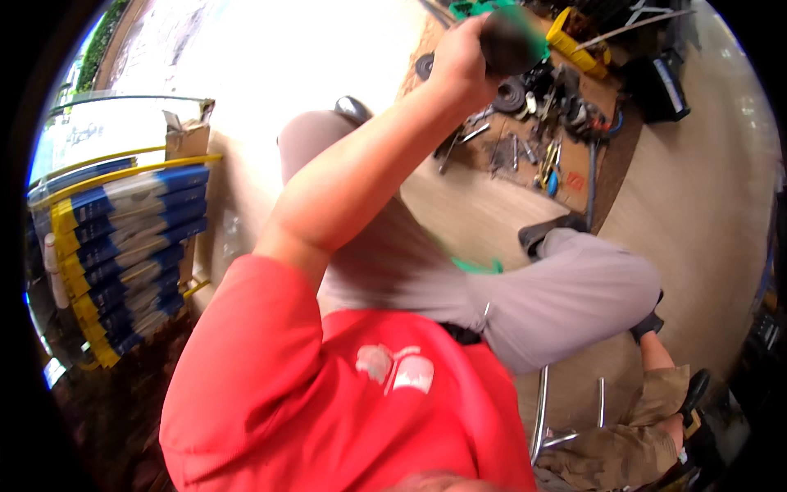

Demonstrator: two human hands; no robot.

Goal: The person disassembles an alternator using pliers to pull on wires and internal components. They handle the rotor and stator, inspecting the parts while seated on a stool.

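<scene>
My left hand [461, 59] reaches far forward at the end of my stretched arm. Its fingers close around a dark round thing [510, 43], blurred and too dark to name, with green showing at its edge. Below it lies a sheet of cardboard [525, 174] strewn with tools. Nearest the hand are a black coiled roll [510, 94] and several wrenches [475, 133]. A corded power tool [584, 119] and a blue-handled hand tool [553, 182] rest farther right. I do not see my right hand.
A yellow bin [570, 41] and a black box [662, 86] stand at the far right. Stacked blue and yellow boxes [156, 246] fill a yellow-railed rack on the left. Lower right, another person in brown shorts [623, 447] sits near a chair's metal tubes [539, 410].
</scene>
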